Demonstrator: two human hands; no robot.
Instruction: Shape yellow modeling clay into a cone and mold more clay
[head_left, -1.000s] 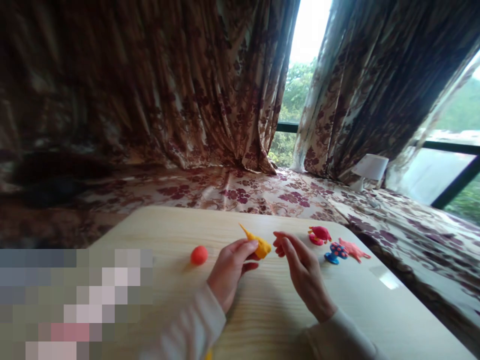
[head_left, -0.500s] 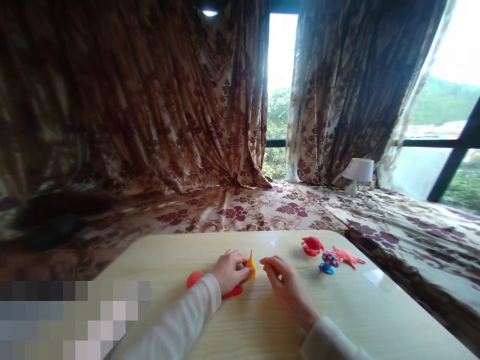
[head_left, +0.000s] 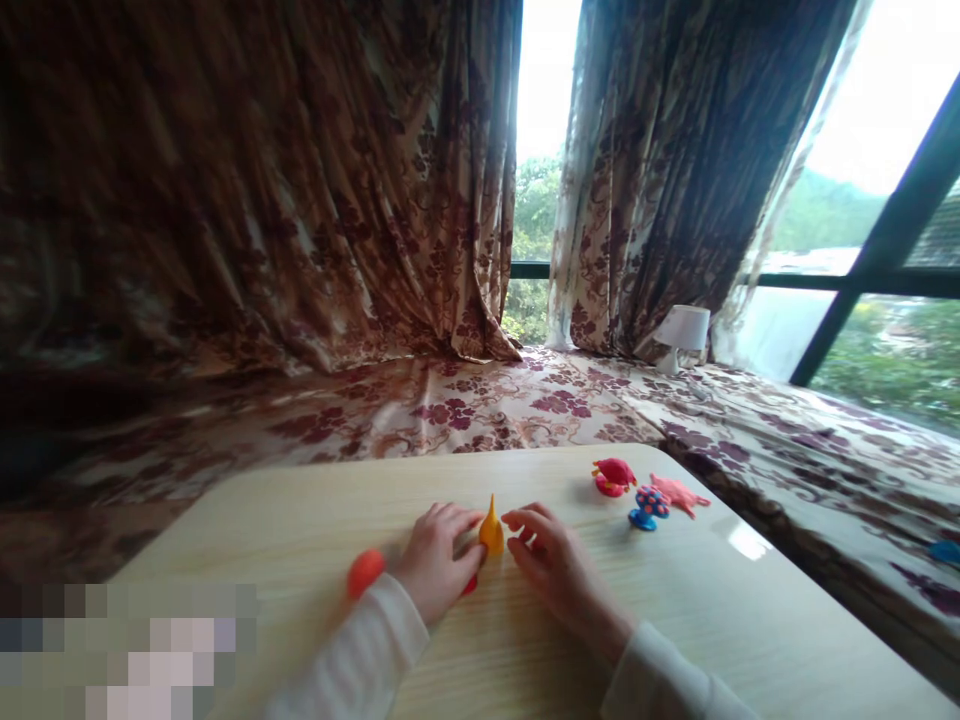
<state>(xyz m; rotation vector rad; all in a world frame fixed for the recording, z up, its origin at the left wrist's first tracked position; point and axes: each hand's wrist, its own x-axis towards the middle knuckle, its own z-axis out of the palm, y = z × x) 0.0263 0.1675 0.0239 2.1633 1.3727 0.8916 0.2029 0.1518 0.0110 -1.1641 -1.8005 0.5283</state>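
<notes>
My left hand (head_left: 436, 560) grips a small yellow piece (head_left: 492, 530), drawn up to a thin point, between thumb and fingers; it looks like modelling clay. Just right of it my right hand (head_left: 553, 562) holds nothing, its thumb and fingers curved and apart, close to the piece. Under the left hand a bit of a red piece (head_left: 470, 585) shows, mostly hidden. An orange-red lump (head_left: 365, 573) lies by the left wrist.
At the table's (head_left: 300, 510) far right stand a crimson figure (head_left: 615, 475) on a pink base, a blue mushroom-like figure (head_left: 648, 508) with pink dots and a flat pink animal shape (head_left: 679, 494). A white lamp (head_left: 684, 328) stands beyond, near the curtains.
My right hand has come closer to the yellow piece and its fingers have spread. The left hand still holds the piece. The view has turned a little to the right.
</notes>
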